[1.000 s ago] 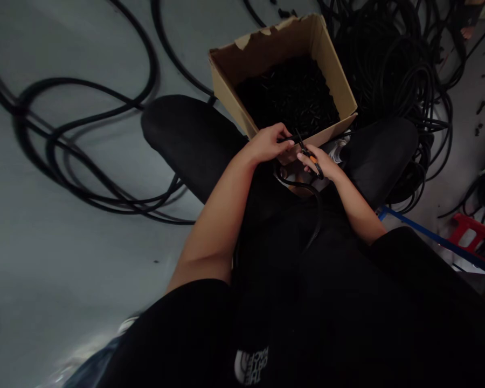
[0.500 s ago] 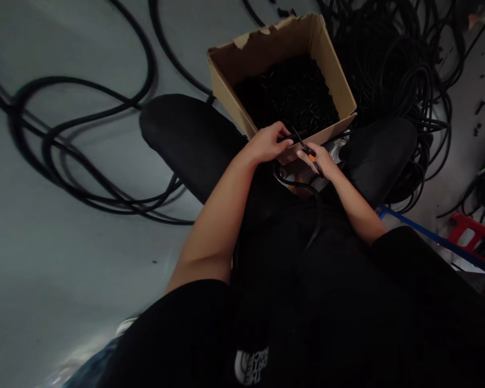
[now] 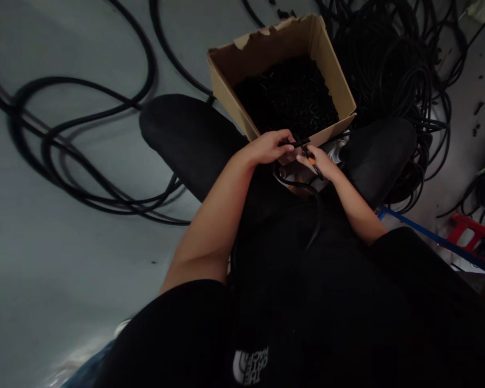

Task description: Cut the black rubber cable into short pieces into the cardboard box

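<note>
In the head view, my left hand point(image 3: 270, 147) is closed around a black cable point(image 3: 301, 143), its end sticking out to the right past my fingers. Scissors with black and orange handles point(image 3: 312, 161) are gripped in my right hand point(image 3: 324, 161); their blades meet the cable just beyond my left fingertips, and I cannot make out whether they are closed. Both hands are at the near edge of an open cardboard box point(image 3: 231, 105). Many short black pieces point(image 3: 303, 99) fill its bottom. A loop of black cable point(image 3: 316, 202) hangs down over my lap.
A large tangle of black cable point(image 3: 392, 70) is heaped right of the box. More thick cable point(image 3: 76, 116) loops across the grey floor at left. A red plastic part point(image 3: 469, 229) and a blue bar point(image 3: 424, 231) stand at right. Small black scraps dot the floor.
My left hand has come slightly down toward me with the cable, whose end now shows across the scissors. The blades, earlier pointing up over the box edge, are now partly hidden at the cable.
</note>
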### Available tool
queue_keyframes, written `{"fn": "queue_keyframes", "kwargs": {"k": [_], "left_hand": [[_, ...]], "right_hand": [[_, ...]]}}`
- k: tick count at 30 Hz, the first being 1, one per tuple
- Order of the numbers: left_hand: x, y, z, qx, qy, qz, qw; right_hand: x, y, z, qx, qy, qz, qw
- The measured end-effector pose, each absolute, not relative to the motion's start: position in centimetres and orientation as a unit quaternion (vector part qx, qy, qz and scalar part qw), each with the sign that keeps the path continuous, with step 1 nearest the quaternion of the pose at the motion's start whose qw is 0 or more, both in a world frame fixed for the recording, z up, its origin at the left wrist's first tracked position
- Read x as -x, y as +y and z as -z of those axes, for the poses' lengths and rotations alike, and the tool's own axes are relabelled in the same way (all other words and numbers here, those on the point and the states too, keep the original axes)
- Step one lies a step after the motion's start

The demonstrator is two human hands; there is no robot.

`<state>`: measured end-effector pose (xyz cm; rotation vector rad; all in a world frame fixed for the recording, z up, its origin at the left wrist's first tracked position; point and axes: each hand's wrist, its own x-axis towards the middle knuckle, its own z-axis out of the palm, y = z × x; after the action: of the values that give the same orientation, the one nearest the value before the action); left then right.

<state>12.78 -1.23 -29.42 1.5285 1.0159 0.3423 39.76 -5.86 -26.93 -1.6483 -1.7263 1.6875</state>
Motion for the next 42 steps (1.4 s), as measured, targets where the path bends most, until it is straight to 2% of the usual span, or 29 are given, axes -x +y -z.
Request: {"fn": "queue_keyframes", "kwargs": {"k": [11, 15, 22, 30, 42], "left_hand": [[-12.9, -1.1, 28.9, -0.643, 0.489, -0.116, 0.578], [-12.8, -0.9, 28.5, -0.646, 0.488, -0.131, 0.571], [-12.9, -0.9, 27.7, -0.643, 0.424, -0.103, 0.629], [-13.0, -1.0, 28.5, -0.641, 0.461, -0.120, 0.602], [-13.0, -0.8, 28.5, -0.582, 0.504, -0.121, 0.627]], "right_hand": [[-39.2, -5.3, 24.7, 0.589, -0.593, -0.538, 0.108], [-39.3, -5.5, 24.9, 0.583, -0.606, -0.530, 0.109], [-39.5, -5.6, 25.6, 0.563, -0.608, -0.549, 0.107], [-39.7, -4.7, 24.5, 0.580, -0.599, -0.540, 0.116], [-40.2, -5.2, 25.0, 0.600, -0.603, -0.512, 0.119]]}}
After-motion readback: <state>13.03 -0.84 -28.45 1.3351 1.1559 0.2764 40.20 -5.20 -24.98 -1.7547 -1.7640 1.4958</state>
